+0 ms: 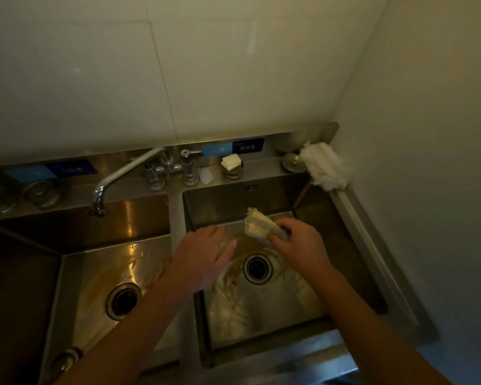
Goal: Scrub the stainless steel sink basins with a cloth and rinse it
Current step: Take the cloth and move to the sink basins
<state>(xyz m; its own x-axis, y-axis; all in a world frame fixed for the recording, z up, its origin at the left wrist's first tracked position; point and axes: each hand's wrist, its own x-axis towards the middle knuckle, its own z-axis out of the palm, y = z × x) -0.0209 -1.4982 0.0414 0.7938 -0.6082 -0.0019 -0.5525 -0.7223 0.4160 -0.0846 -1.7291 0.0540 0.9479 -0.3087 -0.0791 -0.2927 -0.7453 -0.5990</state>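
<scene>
Two stainless steel basins sit side by side: the left basin (pixel 75 234) and the right basin (pixel 342 245), each with a round drain. My right hand (pixel 300 245) pinches a pale, coarse cloth (pixel 258 225) above the right basin, near its back wall. My left hand (pixel 206 254) hovers flat over the divider and the right basin's left side, fingers straight, holding nothing. Smeared soapy streaks cover both basin floors.
A swivel faucet (pixel 122 176) reaches over the left basin from taps (pixel 161 168) on the back ledge. On the ledge stand a soap piece (pixel 207 175), a sponge on a stopper (pixel 232 163), drain plugs (pixel 292 162) and a white mop head (pixel 328 168) in the corner by the right wall.
</scene>
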